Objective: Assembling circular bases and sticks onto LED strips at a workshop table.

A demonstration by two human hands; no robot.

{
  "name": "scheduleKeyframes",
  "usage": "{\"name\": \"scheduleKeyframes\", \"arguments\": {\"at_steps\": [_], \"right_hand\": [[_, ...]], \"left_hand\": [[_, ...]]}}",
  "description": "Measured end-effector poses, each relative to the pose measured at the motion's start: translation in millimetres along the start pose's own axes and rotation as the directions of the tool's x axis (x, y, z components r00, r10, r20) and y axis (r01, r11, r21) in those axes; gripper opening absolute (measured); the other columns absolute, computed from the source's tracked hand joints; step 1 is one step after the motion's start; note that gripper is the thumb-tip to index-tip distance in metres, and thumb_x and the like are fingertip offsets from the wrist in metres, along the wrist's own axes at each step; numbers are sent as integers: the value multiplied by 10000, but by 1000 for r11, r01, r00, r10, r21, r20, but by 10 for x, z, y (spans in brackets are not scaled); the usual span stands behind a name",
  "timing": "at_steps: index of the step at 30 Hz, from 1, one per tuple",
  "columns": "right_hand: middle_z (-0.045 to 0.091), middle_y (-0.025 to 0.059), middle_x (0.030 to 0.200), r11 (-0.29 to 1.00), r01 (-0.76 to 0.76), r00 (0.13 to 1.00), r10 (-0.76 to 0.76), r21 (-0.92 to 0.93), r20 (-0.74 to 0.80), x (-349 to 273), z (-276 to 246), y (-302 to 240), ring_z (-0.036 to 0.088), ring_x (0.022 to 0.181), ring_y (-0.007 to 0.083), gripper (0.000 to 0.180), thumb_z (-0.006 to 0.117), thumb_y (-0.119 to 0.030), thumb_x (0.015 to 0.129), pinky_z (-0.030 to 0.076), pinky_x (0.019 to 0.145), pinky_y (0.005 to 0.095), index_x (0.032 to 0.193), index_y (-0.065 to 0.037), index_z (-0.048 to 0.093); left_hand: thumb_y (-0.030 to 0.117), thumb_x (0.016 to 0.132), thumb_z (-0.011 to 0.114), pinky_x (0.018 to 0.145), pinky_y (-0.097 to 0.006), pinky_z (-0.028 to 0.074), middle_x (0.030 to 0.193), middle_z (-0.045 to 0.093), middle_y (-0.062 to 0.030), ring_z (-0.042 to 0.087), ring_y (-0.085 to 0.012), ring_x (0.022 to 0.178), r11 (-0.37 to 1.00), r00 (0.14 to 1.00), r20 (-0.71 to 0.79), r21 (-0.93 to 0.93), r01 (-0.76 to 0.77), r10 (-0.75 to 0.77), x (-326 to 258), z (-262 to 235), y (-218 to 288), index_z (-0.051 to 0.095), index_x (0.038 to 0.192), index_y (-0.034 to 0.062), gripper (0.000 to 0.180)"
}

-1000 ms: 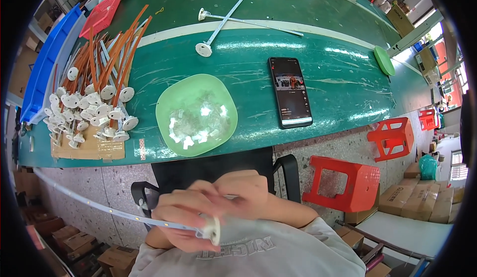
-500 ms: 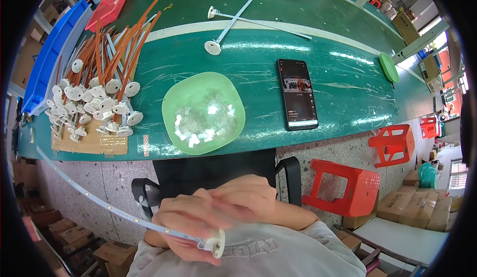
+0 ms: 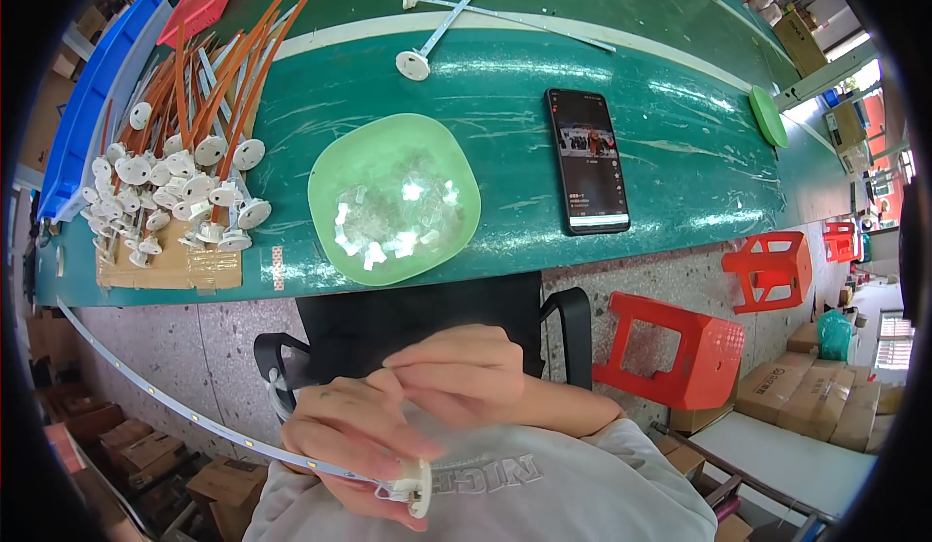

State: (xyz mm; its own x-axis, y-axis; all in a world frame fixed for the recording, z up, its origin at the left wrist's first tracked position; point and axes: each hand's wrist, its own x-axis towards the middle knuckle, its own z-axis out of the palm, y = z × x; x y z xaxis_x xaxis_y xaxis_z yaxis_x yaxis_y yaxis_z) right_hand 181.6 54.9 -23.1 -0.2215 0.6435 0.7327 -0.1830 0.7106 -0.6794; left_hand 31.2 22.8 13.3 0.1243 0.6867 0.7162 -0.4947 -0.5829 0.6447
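Note:
My left hand (image 3: 340, 435) is closed round the end of an LED strip (image 3: 184, 413), close to my body. A white round end cap (image 3: 418, 490) with thin wires sits at the strip's near end, by my fingertips. From there the strip runs far left, toward the table's edge. My right hand (image 3: 461, 367) is closed just above the left one, its fingertips pinched together near the left knuckles. Anything in that pinch is too small or blurred to see. Beyond my hands, a light green bowl (image 3: 330, 144) on the table holds small, shiny clear pieces (image 3: 403, 221).
Many capped strips (image 3: 180, 178) lie piled on cardboard (image 3: 175, 272) at left, beside a blue tray (image 3: 92, 105) and red basket (image 3: 209, 3). Two strips (image 3: 451, 27) cross at the back. A phone (image 3: 589, 163) lies right of the bowl. Red stools (image 3: 714, 357) stand at right.
My right hand has shifted slightly left and up, its fingertips drawn together near the left knuckles. The left hand still holds the strip. The whole view has tilted a little.

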Motion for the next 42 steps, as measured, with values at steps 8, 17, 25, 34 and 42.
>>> {"name": "scheduleKeyframes", "arguments": {"at_steps": [8, 17, 25, 34, 42], "right_hand": [[687, 164, 888, 994, 72, 997, -69, 79, -44, -6, 63, 42, 657, 718, 281, 212, 756, 30, 701, 549, 572, 314, 898, 54, 684], [675, 156, 831, 979, 201, 977, -204, -38, -62, 12, 19, -81, 637, 666, 254, 213, 750, 15, 662, 528, 516, 300, 855, 61, 671], [667, 159, 791, 941, 314, 949, -316, -122, 10, 20, -50, -105, 617, 636, 244, 215, 737, -22, 646, 508, 486, 290, 825, 71, 663], [688, 154, 848, 957, 183, 983, -177, -223, 48, 53, -249, -177, 649, 673, 263, 255, 694, 116, 637, 557, 580, 331, 879, 49, 650], [683, 135, 842, 917, 198, 978, -161, -345, 135, 139, -281, -220, 654, 695, 271, 208, 691, 99, 696, 550, 611, 321, 888, 42, 637]], "left_hand": [[179, 528, 986, 669, -281, 354, 978, 687, -124, 650, -130, 626, 965, 992, -43, -239, 109, -122, -58, -15, 85, 604, 976, 116, 592], [129, 538, 977, 609, -280, 324, 943, 690, -129, 660, -140, 610, 962, 995, -53, -263, 71, -88, -77, 79, 105, 605, 935, 114, 543], [163, 598, 952, 600, -303, 427, 1060, 677, -171, 667, -225, 625, 961, 998, 48, -272, 44, -32, -104, -89, 43, 565, 1098, 105, 635], [121, 673, 891, 823, -410, 552, 1272, 583, -208, 664, -320, 992, 979, 968, -239, 165, 120, -78, -527, -184, -79, 458, 1369, 26, 825], [170, 760, 844, 936, -449, 533, 1325, 538, -254, 634, -344, 1101, 950, 933, -233, 80, 301, -275, -496, -110, -233, 430, 1311, 4, 709]]}}
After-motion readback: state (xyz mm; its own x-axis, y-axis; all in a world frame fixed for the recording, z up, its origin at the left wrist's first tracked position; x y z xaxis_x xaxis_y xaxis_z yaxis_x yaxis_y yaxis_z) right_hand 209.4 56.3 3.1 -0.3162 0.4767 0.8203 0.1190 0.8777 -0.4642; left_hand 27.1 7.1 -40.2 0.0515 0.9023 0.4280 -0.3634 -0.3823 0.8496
